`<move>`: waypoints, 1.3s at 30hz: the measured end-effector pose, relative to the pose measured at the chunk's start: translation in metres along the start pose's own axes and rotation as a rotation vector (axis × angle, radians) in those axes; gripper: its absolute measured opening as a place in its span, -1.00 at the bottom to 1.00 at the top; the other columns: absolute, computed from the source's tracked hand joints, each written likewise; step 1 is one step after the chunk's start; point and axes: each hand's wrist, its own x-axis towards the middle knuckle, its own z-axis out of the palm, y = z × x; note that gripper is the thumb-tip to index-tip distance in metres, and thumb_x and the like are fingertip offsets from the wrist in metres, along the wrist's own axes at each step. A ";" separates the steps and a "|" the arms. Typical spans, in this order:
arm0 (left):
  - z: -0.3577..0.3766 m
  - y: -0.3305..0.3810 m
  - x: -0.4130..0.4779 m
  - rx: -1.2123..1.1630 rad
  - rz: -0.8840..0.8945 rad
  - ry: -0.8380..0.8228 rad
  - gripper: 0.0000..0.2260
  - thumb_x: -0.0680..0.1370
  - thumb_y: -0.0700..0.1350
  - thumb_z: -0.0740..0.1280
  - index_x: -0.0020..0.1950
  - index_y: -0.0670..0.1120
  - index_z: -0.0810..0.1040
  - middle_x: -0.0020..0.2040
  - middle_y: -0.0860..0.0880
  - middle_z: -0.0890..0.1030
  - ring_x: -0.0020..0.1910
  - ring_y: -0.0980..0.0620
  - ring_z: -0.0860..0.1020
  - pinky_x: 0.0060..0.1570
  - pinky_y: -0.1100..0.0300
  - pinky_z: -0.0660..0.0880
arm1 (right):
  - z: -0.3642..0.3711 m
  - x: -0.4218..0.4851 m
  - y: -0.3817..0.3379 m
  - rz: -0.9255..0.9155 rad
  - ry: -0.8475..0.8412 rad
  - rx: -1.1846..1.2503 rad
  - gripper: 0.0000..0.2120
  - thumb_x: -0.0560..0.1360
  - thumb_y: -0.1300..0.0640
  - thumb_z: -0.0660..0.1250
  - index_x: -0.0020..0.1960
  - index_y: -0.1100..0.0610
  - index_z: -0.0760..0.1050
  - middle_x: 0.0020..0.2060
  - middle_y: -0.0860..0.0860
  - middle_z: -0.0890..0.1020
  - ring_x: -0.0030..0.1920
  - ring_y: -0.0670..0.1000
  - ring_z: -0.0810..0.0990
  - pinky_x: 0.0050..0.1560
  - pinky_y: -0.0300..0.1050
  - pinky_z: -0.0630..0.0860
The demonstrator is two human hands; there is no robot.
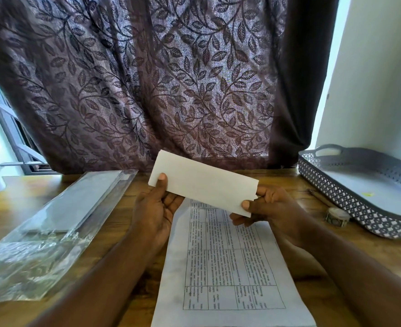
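Wooden table before leaf-patterned curtain | white envelope held above the printed sheet, pinched at its ends by left hand and right hand | judged early: sheet unfolded, not yet inserted

You hold a white envelope above the printed sheet, your left hand pinching its left end, your right hand its right. Left of the sheet lies a plastic packet; right of it, a grey tray.
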 end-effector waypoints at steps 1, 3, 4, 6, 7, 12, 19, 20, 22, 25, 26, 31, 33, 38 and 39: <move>0.000 0.000 0.001 0.008 0.001 0.001 -0.86 0.63 -0.15 0.29 0.13 -0.15 0.58 0.07 -0.17 0.71 0.12 -0.13 0.68 0.12 -0.09 0.59 | -0.001 0.000 0.000 0.000 0.004 -0.005 -0.74 0.59 0.24 0.30 0.27 0.09 0.51 0.00 0.20 0.74 -0.01 0.24 0.73 0.20 0.33 0.55; -0.001 0.000 0.001 0.026 0.003 0.006 -0.86 0.63 -0.15 0.29 0.13 -0.15 0.57 0.07 -0.18 0.71 0.11 -0.13 0.68 0.14 -0.11 0.57 | -0.002 0.001 0.001 0.001 0.003 -0.009 -0.73 0.59 0.24 0.31 0.27 0.08 0.51 0.01 0.21 0.73 0.00 0.25 0.73 0.22 0.36 0.54; -0.002 0.000 0.002 0.032 0.001 0.009 -0.87 0.63 -0.15 0.29 0.12 -0.15 0.57 0.07 -0.18 0.71 0.11 -0.13 0.68 0.15 -0.11 0.57 | -0.002 0.002 0.002 0.002 0.002 -0.004 -0.73 0.59 0.24 0.32 0.27 0.07 0.51 0.03 0.21 0.73 0.01 0.26 0.72 0.22 0.38 0.53; -0.003 0.001 0.003 0.043 -0.002 0.009 -0.86 0.62 -0.16 0.30 0.13 -0.17 0.58 0.08 -0.20 0.71 0.11 -0.14 0.68 0.20 -0.13 0.56 | -0.004 0.003 0.003 0.004 0.005 0.013 -0.72 0.57 0.24 0.33 0.27 0.08 0.52 0.05 0.22 0.72 0.03 0.29 0.72 0.23 0.42 0.51; -0.004 0.003 0.004 0.057 -0.001 0.008 -0.84 0.62 -0.16 0.31 0.15 -0.18 0.57 0.10 -0.20 0.70 0.12 -0.15 0.68 0.23 -0.13 0.55 | -0.005 0.003 0.004 0.007 0.006 0.018 -0.72 0.57 0.24 0.34 0.27 0.09 0.52 0.06 0.22 0.72 0.03 0.29 0.71 0.23 0.43 0.50; -0.010 0.006 0.010 0.181 0.000 0.023 -0.85 0.62 -0.18 0.32 0.16 -0.18 0.58 0.11 -0.19 0.70 0.12 -0.15 0.68 0.18 -0.12 0.58 | -0.010 0.004 0.007 0.014 0.026 0.010 -0.73 0.59 0.26 0.31 0.28 0.13 0.51 0.05 0.22 0.72 0.03 0.29 0.71 0.23 0.41 0.52; -0.010 0.004 0.011 0.259 0.054 0.011 -0.85 0.66 -0.12 0.25 0.08 -0.11 0.60 -0.03 -0.11 0.74 -0.02 -0.08 0.72 -0.05 0.03 0.67 | -0.013 0.006 0.011 0.020 0.049 0.003 -0.71 0.60 0.25 0.30 0.31 0.12 0.48 0.03 0.23 0.72 0.01 0.28 0.72 0.18 0.31 0.57; -0.011 0.004 0.012 0.285 0.056 -0.001 -0.86 0.65 -0.13 0.26 0.08 -0.11 0.61 -0.03 -0.10 0.74 -0.03 -0.07 0.72 -0.06 0.04 0.67 | -0.015 0.006 0.011 0.030 0.048 -0.011 -0.71 0.61 0.26 0.29 0.32 0.13 0.48 0.01 0.22 0.73 0.00 0.27 0.73 0.15 0.26 0.59; -0.014 0.006 0.014 0.348 0.033 -0.027 -0.87 0.63 -0.18 0.30 0.12 -0.16 0.61 0.01 -0.13 0.73 -0.01 -0.09 0.72 -0.09 0.06 0.68 | -0.017 0.005 0.009 0.050 0.040 -0.032 -0.71 0.61 0.26 0.29 0.32 0.12 0.48 -0.02 0.20 0.74 -0.02 0.23 0.74 0.05 0.15 0.61; -0.019 0.012 0.018 0.490 -0.021 -0.088 -0.85 0.59 -0.25 0.35 0.15 -0.17 0.59 0.03 -0.17 0.72 -0.04 -0.13 0.72 -0.22 0.13 0.68 | -0.022 0.003 0.006 0.053 0.041 -0.059 -0.72 0.60 0.27 0.30 0.28 0.08 0.50 -0.03 0.17 0.75 -0.04 0.21 0.74 -0.01 0.06 0.63; -0.019 0.013 0.018 0.530 -0.034 -0.110 -0.84 0.58 -0.25 0.36 0.16 -0.16 0.58 0.02 -0.17 0.73 -0.06 -0.14 0.72 -0.25 0.15 0.68 | -0.023 0.003 0.006 0.047 0.061 -0.053 -0.74 0.61 0.26 0.29 0.27 0.10 0.51 -0.05 0.18 0.75 -0.06 0.21 0.74 -0.01 0.07 0.63; -0.015 -0.001 0.010 0.672 -0.073 -0.283 -0.77 0.58 -0.25 0.35 0.24 -0.13 0.54 -0.01 -0.18 0.73 -0.12 -0.18 0.72 -0.26 0.15 0.68 | -0.021 0.004 0.005 -0.005 0.300 0.251 -0.79 0.63 0.17 0.27 0.23 0.21 0.54 -0.08 0.18 0.74 -0.30 0.14 0.70 -0.11 0.07 0.62; -0.011 -0.009 0.006 0.695 -0.082 -0.343 -0.77 0.59 -0.26 0.34 0.23 -0.08 0.53 -0.02 -0.17 0.73 -0.10 -0.18 0.72 -0.23 0.15 0.68 | -0.017 0.004 0.006 -0.003 0.331 0.356 -0.77 0.61 0.15 0.31 0.22 0.23 0.54 -0.05 0.20 0.73 -0.28 0.18 0.69 -0.21 0.02 0.66; -0.012 -0.007 0.008 0.772 -0.076 -0.390 -0.74 0.60 -0.25 0.32 0.27 -0.06 0.48 -0.02 -0.17 0.73 -0.17 -0.17 0.72 -0.26 0.16 0.67 | -0.020 0.006 0.009 0.014 0.361 0.205 -0.77 0.57 0.20 0.37 0.23 0.18 0.55 -0.03 0.14 0.74 -0.13 0.17 0.73 -0.23 0.00 0.65; -0.014 -0.005 0.010 0.798 -0.065 -0.396 -0.73 0.60 -0.24 0.32 0.29 -0.06 0.48 -0.02 -0.17 0.73 -0.19 -0.17 0.72 -0.27 0.16 0.66 | -0.023 0.007 0.009 0.029 0.386 0.185 -0.76 0.56 0.22 0.39 0.22 0.17 0.57 -0.02 0.11 0.75 -0.07 0.15 0.74 -0.17 0.04 0.67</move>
